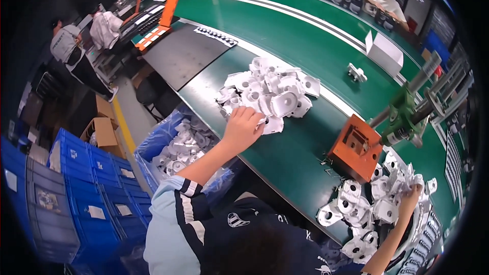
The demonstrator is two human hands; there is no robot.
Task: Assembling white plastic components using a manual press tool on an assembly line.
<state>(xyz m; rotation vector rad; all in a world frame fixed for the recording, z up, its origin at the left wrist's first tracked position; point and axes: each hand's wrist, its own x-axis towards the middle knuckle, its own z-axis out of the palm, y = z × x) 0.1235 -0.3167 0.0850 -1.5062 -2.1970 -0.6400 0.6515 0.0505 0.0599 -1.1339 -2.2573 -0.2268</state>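
Note:
My left hand (242, 130) reaches to the near edge of a heap of white moulded plastic parts (284, 103) on the green bench. Its fingers are curled around the edge of one part there, largely hidden behind them. Off to the right, my right hand (409, 199) is at a second group of white plastic parts (385, 210), its fingers closed at a white part (417, 179). Between the two groups stands an orange fixture block (352, 148) with a recess, beneath a green press head (401, 112).
A blue bin (145, 153) lined with plastic holds more white parts below the bench's left edge. Small metal pins (332, 171) lie by the fixture. One white part (357, 73) and a white box (385, 55) are on the green belt. Co-workers (388, 1) are farther off.

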